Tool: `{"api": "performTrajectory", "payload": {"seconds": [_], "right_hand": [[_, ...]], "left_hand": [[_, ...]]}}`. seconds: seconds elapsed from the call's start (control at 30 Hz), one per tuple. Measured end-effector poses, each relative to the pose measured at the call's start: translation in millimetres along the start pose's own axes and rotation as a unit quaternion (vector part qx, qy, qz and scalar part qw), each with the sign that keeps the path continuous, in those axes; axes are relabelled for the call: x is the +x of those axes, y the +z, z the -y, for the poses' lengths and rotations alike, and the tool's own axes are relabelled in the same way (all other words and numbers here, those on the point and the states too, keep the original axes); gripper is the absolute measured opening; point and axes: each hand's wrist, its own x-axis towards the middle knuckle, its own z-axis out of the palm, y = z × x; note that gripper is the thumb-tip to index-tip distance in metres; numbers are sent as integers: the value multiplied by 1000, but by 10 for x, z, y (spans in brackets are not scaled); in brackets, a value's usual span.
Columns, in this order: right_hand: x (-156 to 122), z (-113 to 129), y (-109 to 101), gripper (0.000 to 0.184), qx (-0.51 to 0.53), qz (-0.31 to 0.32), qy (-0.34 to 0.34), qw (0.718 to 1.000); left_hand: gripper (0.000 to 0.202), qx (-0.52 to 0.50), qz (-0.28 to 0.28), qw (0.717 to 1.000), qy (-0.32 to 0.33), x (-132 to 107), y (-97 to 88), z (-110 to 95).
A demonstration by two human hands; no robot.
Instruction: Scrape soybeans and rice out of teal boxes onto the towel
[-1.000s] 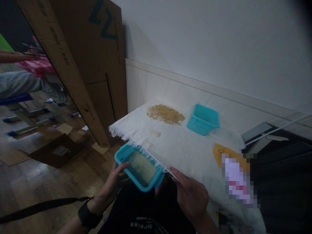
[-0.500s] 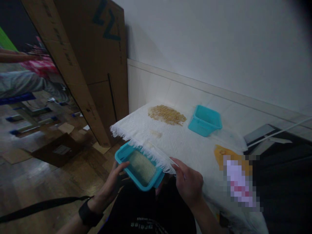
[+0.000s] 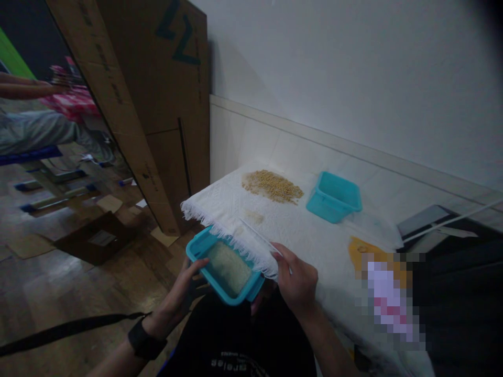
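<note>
My left hand (image 3: 192, 283) grips the near-left rim of a blue plastic container (image 3: 232, 299), with the thumb over the edge. White grains that look like rice (image 3: 230, 267) lie inside it. The container is tucked under the fringed edge of a white cloth (image 3: 220, 204), which hangs partly over its opening. My right hand (image 3: 296, 280) is closed around a thin white strip (image 3: 257, 234) that slants across the cloth near the fringe; its exact kind is unclear. Just beyond the strip lies a small patch of pale grains (image 3: 254, 215) on the cloth.
A pile of tan beans (image 3: 273, 186) lies at the back of the cloth. Beside it stands a second blue container (image 3: 334, 198). An orange and blurred packet (image 3: 361, 254) is at the right. A large cardboard box (image 3: 157, 104) rises at the left; another person sits beyond it.
My right hand has shifted slightly left and away from me, and the white strip has slid further over the cloth near the fringe. My left hand keeps its grip on the container.
</note>
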Motion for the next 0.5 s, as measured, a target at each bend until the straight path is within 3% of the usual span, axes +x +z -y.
{"api": "performTrajectory", "payload": {"seconds": [0.2,0.3,0.5], "right_hand": [[-74,170,-98,18,35,44,-9,998],[-63,221,-127,16,55,37,-1,998],[126,90,156,16,55,4,-2,998]], "left_hand": [[54,-6,-4,1000,16,9,-27,-41],[55,-2,-9,1000,14,18,-50,-57],[58,4,-11,1000,6,60,-82,-45]]}}
